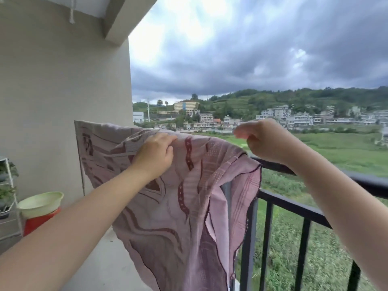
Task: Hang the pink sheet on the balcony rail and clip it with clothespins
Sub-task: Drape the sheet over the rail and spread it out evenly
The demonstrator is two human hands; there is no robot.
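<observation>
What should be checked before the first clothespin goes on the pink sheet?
1. Pink patterned cloth sheet draped over the black metal balcony rail: ok.
2. Left hand pinching the sheet's top fold: ok.
3. Right hand holding a clothespin: cannot tell, its fingers are blurred.
4. Sheet spread flat: not ok, the right end hangs bunched in folds.
5. Clothespins already on the sheet: not ok, none visible.
6. Spare clothespins within reach: cannot tell, none in view.
</observation>
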